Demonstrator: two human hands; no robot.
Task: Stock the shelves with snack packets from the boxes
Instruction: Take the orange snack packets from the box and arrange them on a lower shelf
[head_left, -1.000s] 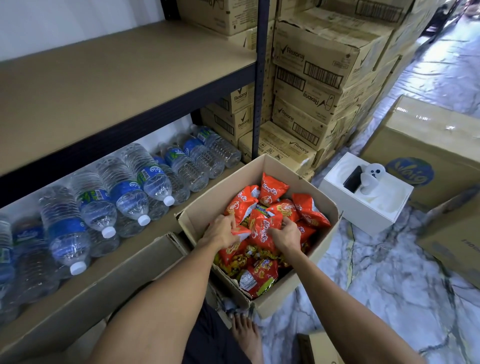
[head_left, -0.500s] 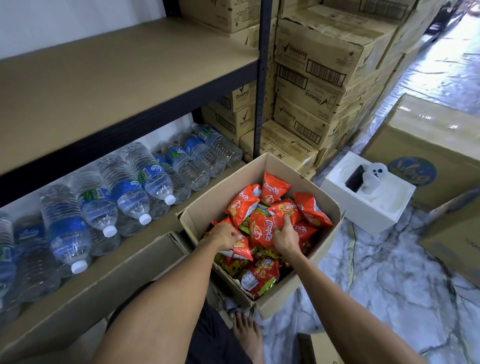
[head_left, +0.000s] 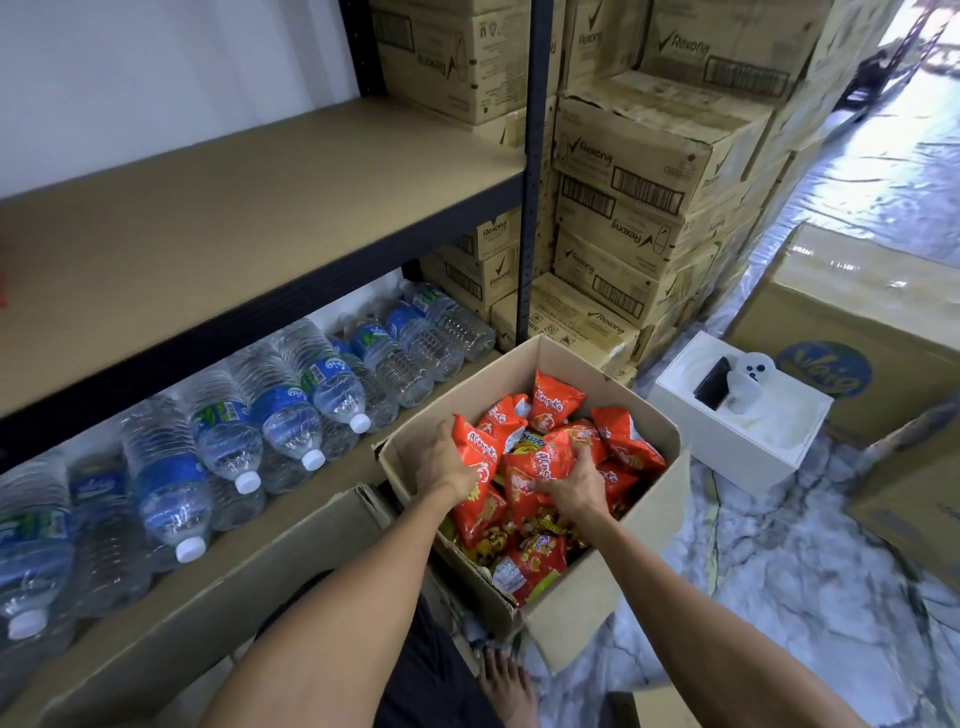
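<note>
The middle shelf (head_left: 234, 218), at 10 o'clock from the box, carries no packets in the part that shows, and the shelf under it holds only bottles (head_left: 280, 410) lying on their sides. So the stocking looks barely begun, at least on this stretch.

The box (head_left: 639, 587) stands open on the floor where it stood a second ago, and it is close to full. The packets (head_left: 550, 400) are all inside it.

What has changed is the grip. A second ago both hands were close together in the middle of the pile. Now the left hand (head_left: 447, 462) has slid out to the pile's 9 o'clock side and clamps a tall red packet, thumb in front; its fingers are hidden behind the packet, so this hold is likely rather than certain. The right hand (head_left: 574, 488), at 3 o'clock from the left, has its fingers curled over another red packet. Several packets are now bunched upright between the two hands, which suggests an armful is gathered and ready to lift toward the shelf.
</note>
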